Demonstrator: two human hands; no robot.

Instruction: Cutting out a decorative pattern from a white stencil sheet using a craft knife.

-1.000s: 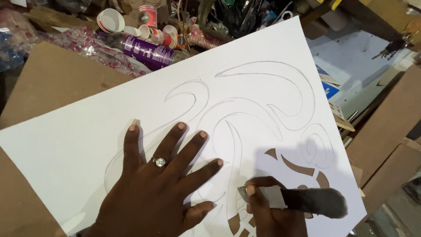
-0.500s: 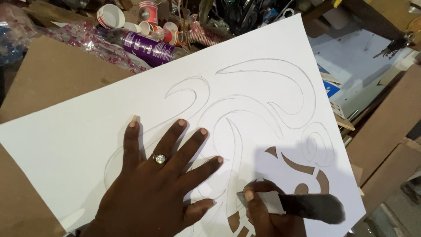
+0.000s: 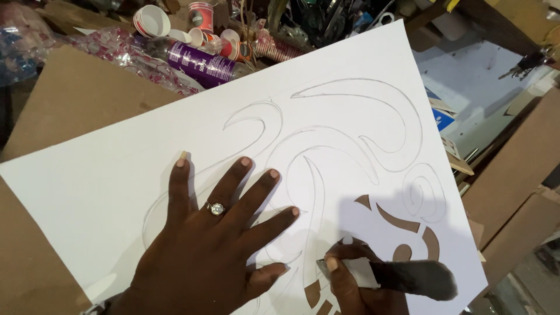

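A white sheet [image 3: 326, 116] bearing pencilled scroll outlines is laid over brown cardboard [image 3: 76, 99] on the bench. The left hand [image 3: 216, 245], ringed, is spread flat with fingers splayed on the sheet, evidently to pin it. At the sheet's lower right, the right hand [image 3: 356, 280] is closed round a taped cutting blade [image 3: 402, 277], beside shapes already cut out.

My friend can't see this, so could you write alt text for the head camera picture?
A left hand with a ring presses flat on a white sheet pencilled with swirling shapes, while the right hand holds a cutting blade beside brown cut-out openings. Paper cups and a purple bottle clutter the far edge.
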